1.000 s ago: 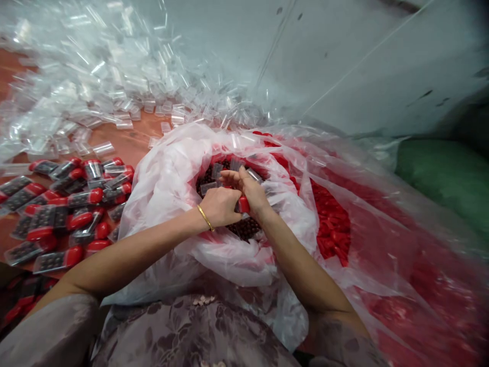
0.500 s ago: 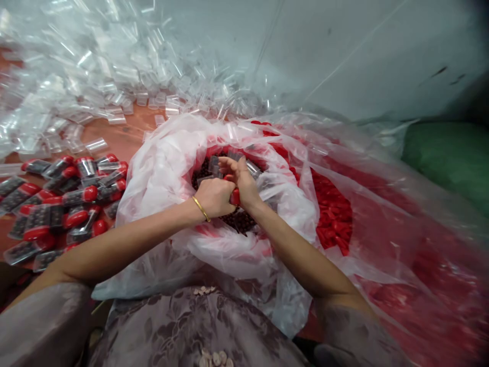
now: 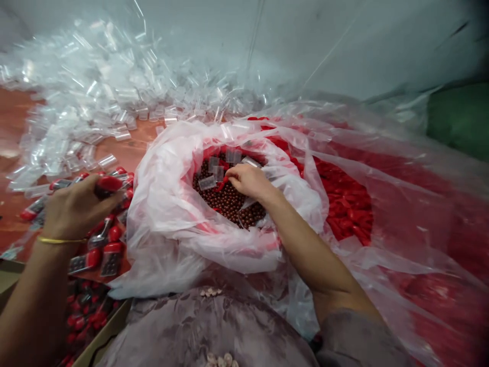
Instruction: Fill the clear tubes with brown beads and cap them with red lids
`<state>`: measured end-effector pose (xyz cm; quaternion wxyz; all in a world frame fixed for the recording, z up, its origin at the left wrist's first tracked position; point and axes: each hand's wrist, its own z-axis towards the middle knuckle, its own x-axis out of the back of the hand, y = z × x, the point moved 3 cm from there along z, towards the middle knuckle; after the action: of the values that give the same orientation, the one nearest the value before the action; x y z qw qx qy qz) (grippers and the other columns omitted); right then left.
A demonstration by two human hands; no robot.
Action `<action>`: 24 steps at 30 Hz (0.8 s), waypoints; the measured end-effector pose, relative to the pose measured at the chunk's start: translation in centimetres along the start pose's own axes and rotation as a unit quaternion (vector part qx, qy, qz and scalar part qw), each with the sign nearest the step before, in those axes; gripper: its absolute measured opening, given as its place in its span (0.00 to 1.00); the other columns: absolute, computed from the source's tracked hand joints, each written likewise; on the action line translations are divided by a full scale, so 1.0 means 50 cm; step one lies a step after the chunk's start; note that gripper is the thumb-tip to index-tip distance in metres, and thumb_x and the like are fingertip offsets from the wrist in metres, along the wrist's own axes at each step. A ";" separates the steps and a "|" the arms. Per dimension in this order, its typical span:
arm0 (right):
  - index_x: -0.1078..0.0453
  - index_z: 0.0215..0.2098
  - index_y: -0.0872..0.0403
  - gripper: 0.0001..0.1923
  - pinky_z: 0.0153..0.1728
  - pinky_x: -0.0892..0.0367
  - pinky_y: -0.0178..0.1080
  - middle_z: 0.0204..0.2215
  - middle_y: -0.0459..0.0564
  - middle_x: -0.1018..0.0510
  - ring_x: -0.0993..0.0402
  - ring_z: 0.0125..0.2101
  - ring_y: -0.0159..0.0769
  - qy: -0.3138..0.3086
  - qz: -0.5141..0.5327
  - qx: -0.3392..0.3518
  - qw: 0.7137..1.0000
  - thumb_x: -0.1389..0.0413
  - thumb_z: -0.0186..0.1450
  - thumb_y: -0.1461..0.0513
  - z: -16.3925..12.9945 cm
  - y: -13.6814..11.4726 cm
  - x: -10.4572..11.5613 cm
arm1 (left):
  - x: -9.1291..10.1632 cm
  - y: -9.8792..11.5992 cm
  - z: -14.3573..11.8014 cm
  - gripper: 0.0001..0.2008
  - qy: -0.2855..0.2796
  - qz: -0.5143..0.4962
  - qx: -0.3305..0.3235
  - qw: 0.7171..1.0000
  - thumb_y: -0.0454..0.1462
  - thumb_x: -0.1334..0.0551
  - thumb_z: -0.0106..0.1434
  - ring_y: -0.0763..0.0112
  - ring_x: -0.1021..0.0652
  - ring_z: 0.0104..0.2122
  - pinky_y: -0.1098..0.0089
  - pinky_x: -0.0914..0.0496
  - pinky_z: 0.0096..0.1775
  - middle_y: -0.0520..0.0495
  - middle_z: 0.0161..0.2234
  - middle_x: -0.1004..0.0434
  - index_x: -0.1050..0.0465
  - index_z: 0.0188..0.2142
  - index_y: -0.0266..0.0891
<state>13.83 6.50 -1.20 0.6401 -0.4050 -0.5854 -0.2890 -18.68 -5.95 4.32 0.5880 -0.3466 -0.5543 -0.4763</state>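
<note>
Leftmost, filled red-capped tubes (image 3: 103, 250) lie heaped on the brown table (image 3: 11, 117), with more in a cardboard box (image 3: 101, 334) below. Left hand (image 3: 74, 206), wearing a gold bangle (image 3: 59, 240), is closed around one red-capped tube (image 3: 109, 183) above that heap. Behind, a drift of empty clear tubes (image 3: 114, 97) covers the table. Centre, a white plastic bag (image 3: 164, 204) holds dark brown beads (image 3: 229, 201) and several loose clear tubes (image 3: 208, 182). Right hand (image 3: 248, 181) rests inside the bag on the beads, fingers curled; whether it grips anything cannot be told. Further right, red caps (image 3: 347, 204) fill a clear plastic bag (image 3: 401, 168).
</note>
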 end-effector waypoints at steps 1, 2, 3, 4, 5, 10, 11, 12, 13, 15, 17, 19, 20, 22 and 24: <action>0.26 0.44 0.53 0.15 0.42 0.37 0.39 0.43 0.53 0.22 0.29 0.45 0.41 -0.030 -0.028 0.038 0.998 0.51 0.63 0.63 0.001 -0.013 -0.009 | 0.001 -0.028 0.002 0.19 -0.038 0.059 0.007 0.997 0.54 0.42 0.55 0.69 0.31 0.27 0.74 0.44 0.28 0.51 0.27 0.27 0.28 0.36 0.44; 0.26 0.45 0.54 0.15 0.41 0.37 0.40 0.45 0.55 0.24 0.30 0.45 0.43 -0.054 -0.057 0.065 0.995 0.50 0.63 0.63 0.002 -0.025 -0.019 | 0.002 -0.047 0.005 0.21 -0.069 0.108 0.001 0.992 0.55 0.44 0.57 0.67 0.29 0.29 0.73 0.43 0.29 0.50 0.30 0.25 0.29 0.39 0.45; 0.27 0.46 0.55 0.16 0.40 0.37 0.41 0.46 0.56 0.25 0.31 0.46 0.44 -0.070 -0.084 0.080 0.991 0.50 0.63 0.64 0.003 -0.036 -0.029 | 0.005 -0.055 0.007 0.23 -0.081 0.141 -0.012 0.987 0.56 0.46 0.58 0.65 0.28 0.32 0.72 0.40 0.31 0.48 0.35 0.24 0.30 0.43 0.45; 0.28 0.46 0.57 0.16 0.40 0.37 0.42 0.46 0.58 0.26 0.31 0.46 0.46 -0.077 -0.110 0.084 0.987 0.51 0.62 0.65 0.005 -0.044 -0.037 | 0.012 -0.051 0.009 0.24 -0.068 0.146 -0.032 0.986 0.55 0.48 0.59 0.63 0.27 0.36 0.70 0.38 0.34 0.46 0.40 0.24 0.31 0.47 0.44; 0.29 0.47 0.58 0.16 0.39 0.38 0.43 0.47 0.60 0.27 0.32 0.46 0.47 -0.076 -0.131 0.078 0.985 0.52 0.63 0.65 0.006 -0.050 -0.044 | 0.020 -0.035 0.011 0.25 -0.035 0.130 -0.055 0.989 0.54 0.48 0.61 0.62 0.26 0.38 0.68 0.36 0.37 0.44 0.44 0.25 0.32 0.50 0.42; 0.29 0.44 0.60 0.18 0.42 0.43 0.46 0.48 0.65 0.29 0.36 0.48 0.50 -0.036 -0.174 0.046 0.983 0.58 0.65 0.67 0.008 -0.045 -0.047 | 0.031 0.173 0.008 0.17 0.027 -0.022 -0.285 0.958 0.45 0.47 0.64 0.66 0.25 0.41 0.68 0.33 0.45 0.45 0.43 0.23 0.28 0.45 0.40; 0.29 0.44 0.60 0.18 0.43 0.44 0.47 0.47 0.64 0.28 0.36 0.48 0.50 -0.032 -0.177 0.050 0.982 0.58 0.65 0.67 0.008 -0.040 -0.045 | 0.016 0.223 0.010 0.16 -0.006 -0.008 -0.328 0.945 0.44 0.47 0.64 0.64 0.24 0.42 0.67 0.33 0.45 0.44 0.42 0.22 0.27 0.43 0.39; 0.29 0.44 0.60 0.17 0.44 0.46 0.47 0.45 0.63 0.27 0.36 0.47 0.49 -0.033 -0.178 0.057 0.982 0.58 0.65 0.67 0.009 -0.035 -0.044 | -0.004 0.271 0.014 0.15 -0.048 0.019 -0.358 0.932 0.42 0.46 0.63 0.61 0.24 0.43 0.66 0.32 0.44 0.42 0.40 0.22 0.26 0.42 0.38; 0.29 0.44 0.60 0.17 0.45 0.47 0.48 0.43 0.63 0.25 0.35 0.46 0.49 -0.038 -0.179 0.063 0.981 0.57 0.65 0.67 0.009 -0.031 -0.043 | -0.028 0.312 0.021 0.14 -0.088 0.046 -0.375 0.922 0.41 0.46 0.63 0.59 0.24 0.43 0.65 0.32 0.43 0.40 0.39 0.22 0.25 0.41 0.37; 0.30 0.44 0.61 0.16 0.48 0.49 0.49 0.39 0.61 0.22 0.32 0.45 0.48 -0.054 -0.176 0.064 0.981 0.56 0.64 0.67 0.013 -0.025 -0.045 | -0.079 0.376 0.041 0.15 -0.149 0.091 -0.373 0.911 0.40 0.45 0.62 0.55 0.23 0.42 0.64 0.31 0.42 0.36 0.38 0.22 0.25 0.39 0.33; 0.30 0.44 0.61 0.15 0.49 0.49 0.50 0.39 0.61 0.22 0.31 0.45 0.48 -0.071 -0.161 0.056 0.983 0.54 0.63 0.67 0.016 -0.023 -0.047 | -0.125 0.413 0.064 0.15 -0.201 0.123 -0.355 0.905 0.40 0.44 0.61 0.53 0.23 0.44 0.63 0.31 0.43 0.33 0.40 0.22 0.25 0.40 0.31; 0.31 0.45 0.60 0.14 0.50 0.48 0.50 0.40 0.61 0.22 0.30 0.46 0.49 -0.083 -0.131 0.035 0.987 0.53 0.63 0.66 0.018 -0.023 -0.047 | -0.154 0.431 0.082 0.16 -0.234 0.140 -0.349 0.896 0.38 0.41 0.58 0.53 0.24 0.46 0.63 0.32 0.45 0.32 0.43 0.23 0.25 0.43 0.32; 0.32 0.45 0.60 0.15 0.49 0.46 0.49 0.40 0.61 0.22 0.29 0.46 0.49 -0.086 -0.115 0.020 0.989 0.53 0.63 0.66 0.019 -0.022 -0.044 | -0.161 0.435 0.087 0.17 -0.243 0.144 -0.354 0.892 0.37 0.39 0.57 0.53 0.24 0.47 0.64 0.32 0.45 0.32 0.44 0.23 0.26 0.45 0.32; 0.34 0.47 0.60 0.16 0.46 0.42 0.47 0.42 0.63 0.22 0.27 0.44 0.49 -0.082 -0.088 -0.017 0.993 0.55 0.63 0.65 0.019 -0.016 -0.034 | -0.164 0.438 0.089 0.18 -0.260 0.147 -0.371 0.879 0.37 0.38 0.54 0.54 0.24 0.46 0.65 0.31 0.44 0.34 0.44 0.23 0.25 0.45 0.32; 0.38 0.51 0.61 0.18 0.41 0.38 0.45 0.43 0.65 0.23 0.26 0.42 0.49 -0.063 -0.072 -0.055 0.994 0.58 0.65 0.65 0.018 -0.005 -0.017 | -0.162 0.438 0.080 0.17 -0.293 0.146 -0.389 0.861 0.38 0.37 0.53 0.55 0.23 0.44 0.67 0.31 0.43 0.35 0.41 0.22 0.23 0.41 0.33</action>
<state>13.04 7.07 -2.00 0.5561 -0.4137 -0.6355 -0.3401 1.28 5.94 -0.42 0.2781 -0.7479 -0.4136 -0.4384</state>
